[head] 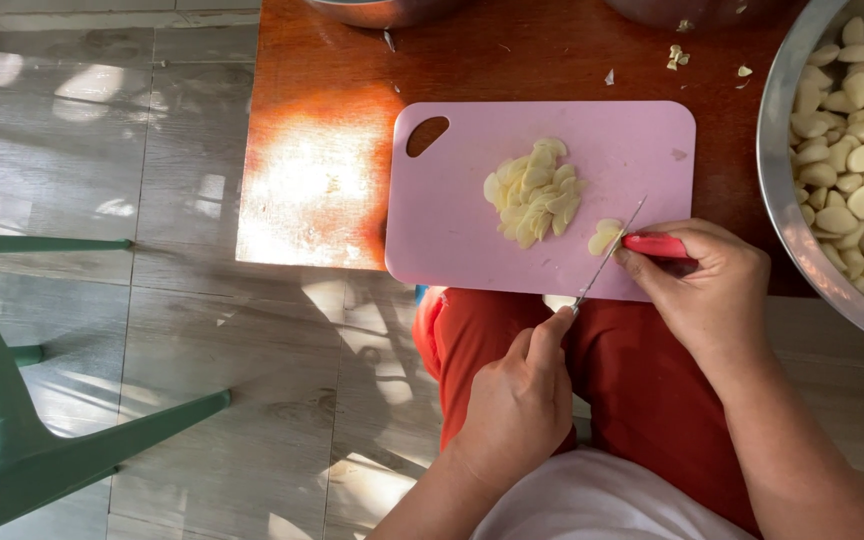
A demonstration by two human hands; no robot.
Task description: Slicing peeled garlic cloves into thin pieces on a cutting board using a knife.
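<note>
My right hand (709,290) grips the red handle of a small knife (612,252), whose thin blade runs diagonally across the near edge of a pink cutting board (472,200). My left hand (517,405) is below the board, its index fingertip touching the blade's tip. A few garlic slices (604,236) lie beside the blade. A heap of sliced garlic (534,192) sits in the middle of the board.
A large steel bowl (778,190) full of peeled garlic cloves stands at the right on the brown wooden table (322,150). Two more bowls show at the table's far edge. A green plastic chair (12,430) stands on the tiled floor at the left.
</note>
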